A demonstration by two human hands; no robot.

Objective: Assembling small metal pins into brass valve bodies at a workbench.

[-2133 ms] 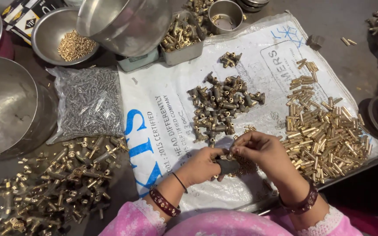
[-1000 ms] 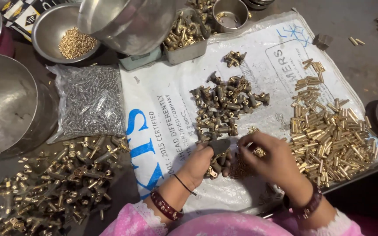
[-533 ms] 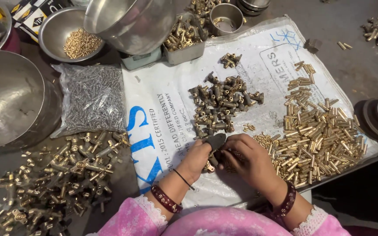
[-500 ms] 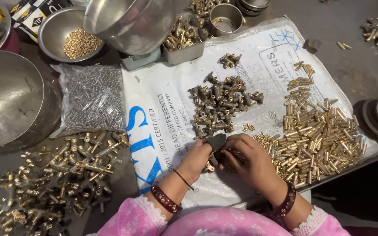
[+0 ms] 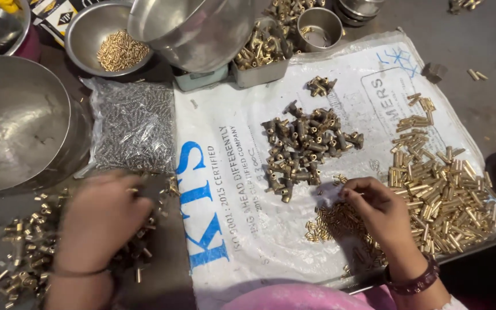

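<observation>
The left hand point(image 5: 101, 221) is spread, knuckles up, over a scatter of assembled brass fittings point(image 5: 24, 270) lying on the dark counter point(image 5: 466, 92) at the left; it is blurred, and whether its fingers are closed on a piece cannot be told. The right hand point(image 5: 383, 215) is rested on the white woven sack point(image 5: 231, 189), its fingers point(image 5: 356, 192) curled and pinched together over a small heap of short brass pieces point(image 5: 331, 221), apparently on one small piece, though the piece itself is hidden. A pile of darker fittings point(image 5: 302, 149) is seen just beyond it, and a wide spread of brass tubes point(image 5: 443, 189) to its right. A clear bag of silvery screws point(image 5: 133, 126) lies between the sack and a large steel bowl point(image 5: 18, 120). For the step to be done well, a single fitting should be taken cleanly from the scatter, and the small piece kept pinched at the tips so that it can be aligned squarely; the three heaps are best left unmixed.
</observation>
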